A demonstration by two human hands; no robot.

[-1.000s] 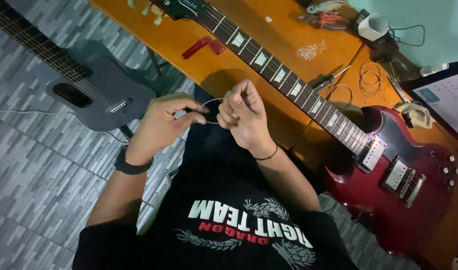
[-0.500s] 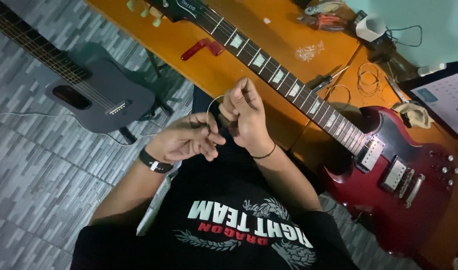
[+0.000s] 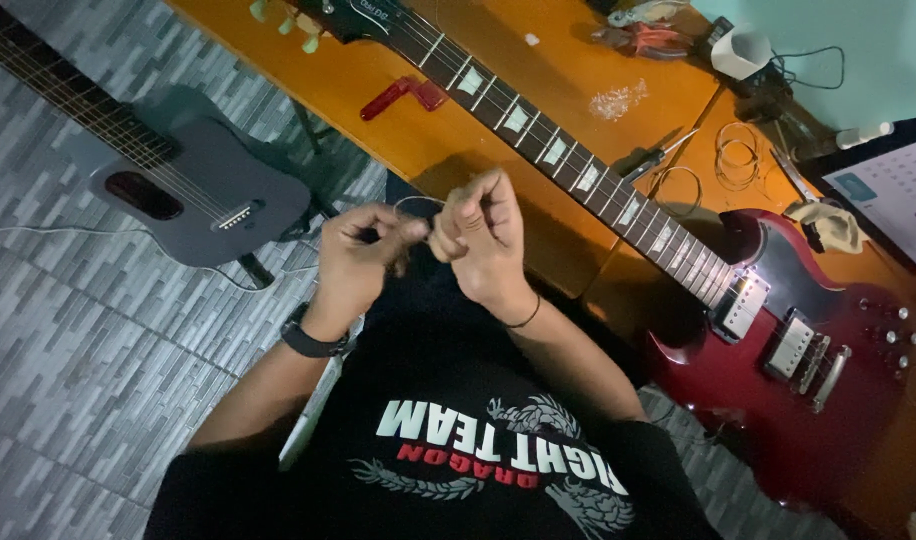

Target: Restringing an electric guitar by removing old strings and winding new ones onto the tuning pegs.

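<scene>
My left hand point(image 3: 363, 255) and my right hand point(image 3: 480, 238) are raised together in front of my chest, above the edge of the orange table point(image 3: 398, 140). Both pinch a thin coiled guitar string point(image 3: 416, 203), whose loop arcs between the fingertips. A dark red electric guitar point(image 3: 778, 330) lies across the table just beyond my right hand, with its neck point(image 3: 538, 130) running up to the left. I wear a black watch on the left wrist and a thin band on the right.
A grey acoustic guitar point(image 3: 178, 180) stands on the tiled floor at the left. On the table lie a red string winder point(image 3: 403, 95), a screwdriver point(image 3: 653, 157), coiled strings point(image 3: 738, 150), pliers point(image 3: 648, 35), a white cup point(image 3: 740, 48) and a cloth point(image 3: 828, 225).
My left hand has pulled back toward the right hand, after reaching out left a second ago. Both hands sit a little closer to my chest, still working the string coil.
</scene>
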